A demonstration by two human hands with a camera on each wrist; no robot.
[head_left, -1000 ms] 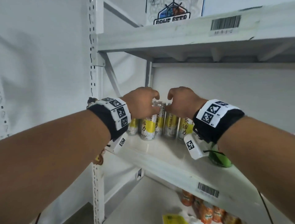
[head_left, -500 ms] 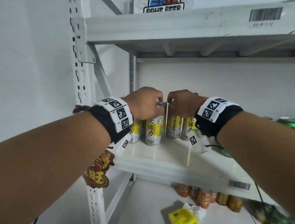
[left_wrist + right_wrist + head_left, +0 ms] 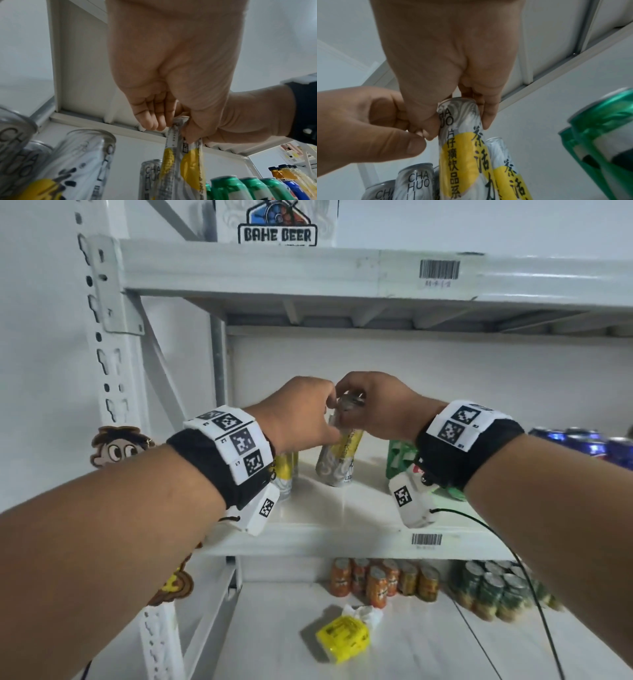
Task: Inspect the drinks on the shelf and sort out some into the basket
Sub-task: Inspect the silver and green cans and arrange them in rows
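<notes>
A slim silver can with a yellow patch (image 3: pixel 339 460) leans tilted on the white middle shelf (image 3: pixel 342 518), its top toward me. My left hand (image 3: pixel 330 409) pinches the can's top from the left, and my right hand (image 3: pixel 352 402) grips the same top from the right. In the left wrist view my left hand (image 3: pixel 171 124) has curled fingers closed on the can (image 3: pixel 188 166). Seen from the right wrist, my right hand (image 3: pixel 460 121) holds the can (image 3: pixel 458 152) between thumb and fingers. No basket is in view.
More silver-yellow cans (image 3: pixel 286 474) stand at the shelf's left, green cans (image 3: pixel 400 457) to the right, and blue cans (image 3: pixel 589 443) beyond them. The lower shelf carries orange cans (image 3: pixel 376 580), green cans (image 3: pixel 493 587) and a yellow packet (image 3: pixel 342 637). A beer box (image 3: pixel 277 224) sits above.
Both hands were on the tops of upright cans in the row. Now they meet on one can, which is pulled away from the row and tilted.
</notes>
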